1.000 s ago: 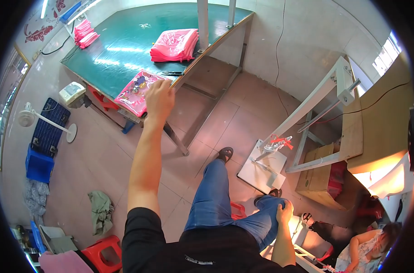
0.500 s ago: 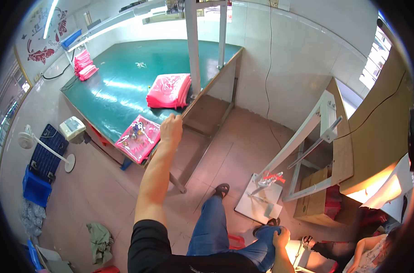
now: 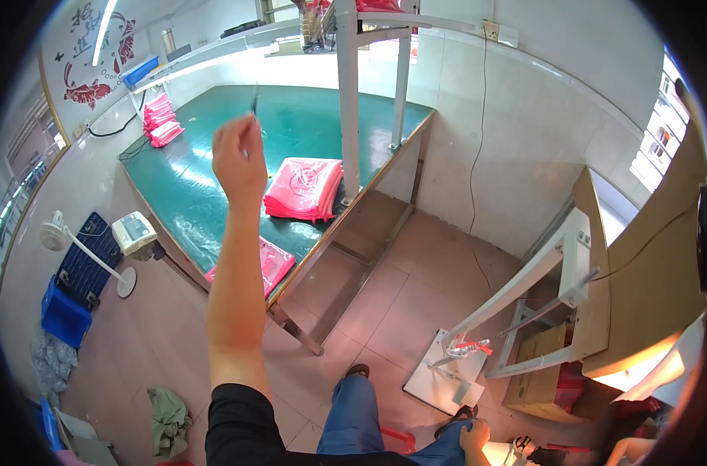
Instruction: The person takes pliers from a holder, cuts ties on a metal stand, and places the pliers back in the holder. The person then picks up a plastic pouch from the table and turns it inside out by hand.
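My left hand (image 3: 241, 159) is raised over the green-topped table (image 3: 214, 105), its fingers closed. A thin, dark, pointed tool (image 3: 254, 102) sticks up from the fingertips; its exact kind is too small to make out. Below the forearm lies a pink printed plastic packet (image 3: 274, 266) on the table's near corner, partly hidden by the arm. Beside the wrist is a stack of pink plastic packets (image 3: 305, 189). My right hand (image 3: 475, 435) rests on my knee with fingers laid over it, holding nothing visible.
More pink packets (image 3: 161, 122) are piled at the table's far left. A shelf post (image 3: 348, 101) stands at its right edge. A scale-like device (image 3: 134, 233), a white fan (image 3: 56, 233) and a blue bin (image 3: 66, 312) are at left. A white-based stand (image 3: 443, 373) is at right.
My left hand has moved up and left, from beside the near pink packet to over the table, and the thin dark tool now shows. The view has shifted slightly. My right hand stays on the knee.
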`<state>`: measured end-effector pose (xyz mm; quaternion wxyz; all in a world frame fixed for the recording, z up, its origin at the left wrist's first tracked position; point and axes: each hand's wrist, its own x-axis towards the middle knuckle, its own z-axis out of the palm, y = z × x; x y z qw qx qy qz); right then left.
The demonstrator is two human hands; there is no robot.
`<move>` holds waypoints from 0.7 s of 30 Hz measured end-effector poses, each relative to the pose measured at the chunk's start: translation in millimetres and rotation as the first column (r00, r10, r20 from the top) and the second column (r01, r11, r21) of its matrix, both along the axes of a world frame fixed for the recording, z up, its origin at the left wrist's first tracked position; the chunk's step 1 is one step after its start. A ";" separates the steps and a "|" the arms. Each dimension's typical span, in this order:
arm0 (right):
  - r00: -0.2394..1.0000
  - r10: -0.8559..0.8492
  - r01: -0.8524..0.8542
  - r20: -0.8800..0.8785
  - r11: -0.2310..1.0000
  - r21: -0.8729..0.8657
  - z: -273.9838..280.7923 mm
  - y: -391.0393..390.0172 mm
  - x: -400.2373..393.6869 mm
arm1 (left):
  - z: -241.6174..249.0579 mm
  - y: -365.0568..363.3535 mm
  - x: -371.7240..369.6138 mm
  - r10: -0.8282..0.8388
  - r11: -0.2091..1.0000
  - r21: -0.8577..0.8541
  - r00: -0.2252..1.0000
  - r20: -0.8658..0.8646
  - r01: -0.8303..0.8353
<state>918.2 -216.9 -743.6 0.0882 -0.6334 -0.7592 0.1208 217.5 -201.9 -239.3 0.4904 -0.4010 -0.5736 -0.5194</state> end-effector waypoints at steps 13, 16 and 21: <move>0.998 0.015 0.034 0.058 0.660 -0.750 70.3 51.3 -2.1 | 153.4 135.3 -151.7 -0.016 1.000 0.011 0.987 0.158 0.015; 0.952 -0.297 0.096 -0.067 0.501 -0.860 27.2 39.0 37.0 | 170.2 163.5 -188.2 0.003 0.998 -0.054 0.986 0.166 0.006; 0.993 0.078 -0.116 -0.085 0.642 -0.758 1.0 13.6 54.7 | 180.0 201.2 -214.0 0.177 0.912 -0.407 0.946 0.271 -0.054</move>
